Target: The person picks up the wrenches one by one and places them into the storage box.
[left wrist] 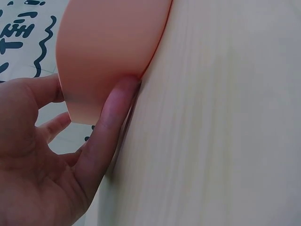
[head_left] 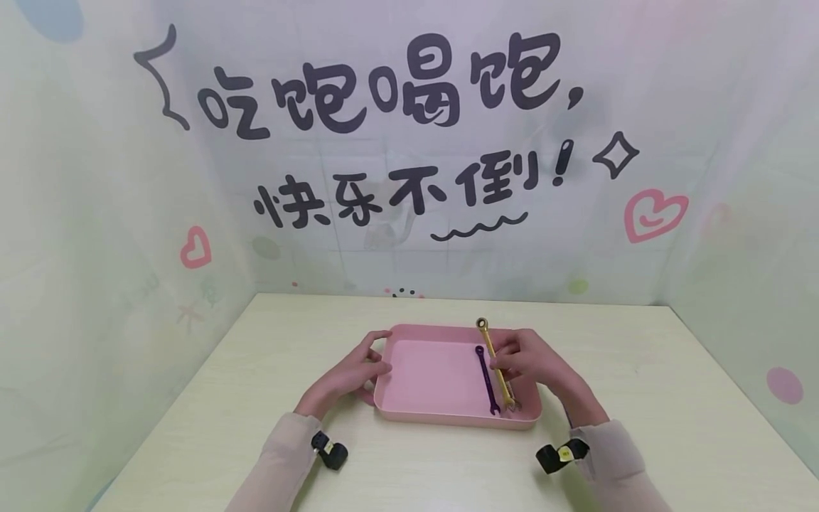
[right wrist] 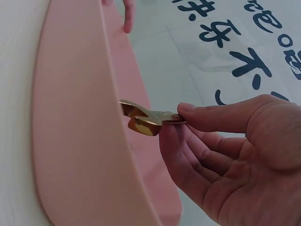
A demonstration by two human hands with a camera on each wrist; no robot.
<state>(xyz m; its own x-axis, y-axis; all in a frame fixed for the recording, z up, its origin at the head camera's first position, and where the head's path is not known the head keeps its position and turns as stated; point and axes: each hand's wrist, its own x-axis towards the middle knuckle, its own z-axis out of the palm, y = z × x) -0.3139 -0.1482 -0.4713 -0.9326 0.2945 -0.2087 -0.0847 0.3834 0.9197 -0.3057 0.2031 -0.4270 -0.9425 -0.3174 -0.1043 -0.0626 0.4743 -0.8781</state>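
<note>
A pink tray [head_left: 441,416] lies on the pale table in the head view. Inside it, near the right wall, is a purple wrench [head_left: 486,380]. Beside that wrench, a gold wrench [head_left: 488,341] runs from the far rim towards the near right corner. My right hand [head_left: 502,364] pinches the gold wrench [right wrist: 146,120] between thumb and fingers just above the tray's wall [right wrist: 75,117]. My left hand [head_left: 379,355] holds the tray's left rim, fingers over the edge. Its thumb [left wrist: 113,122] presses on the outer wall of the tray [left wrist: 108,47].
The pale wooden table [head_left: 640,370] is closed in behind and at both sides by a printed cloth backdrop [head_left: 409,142]. Black wrist straps [head_left: 329,449] sit on both sleeves near the table's front edge.
</note>
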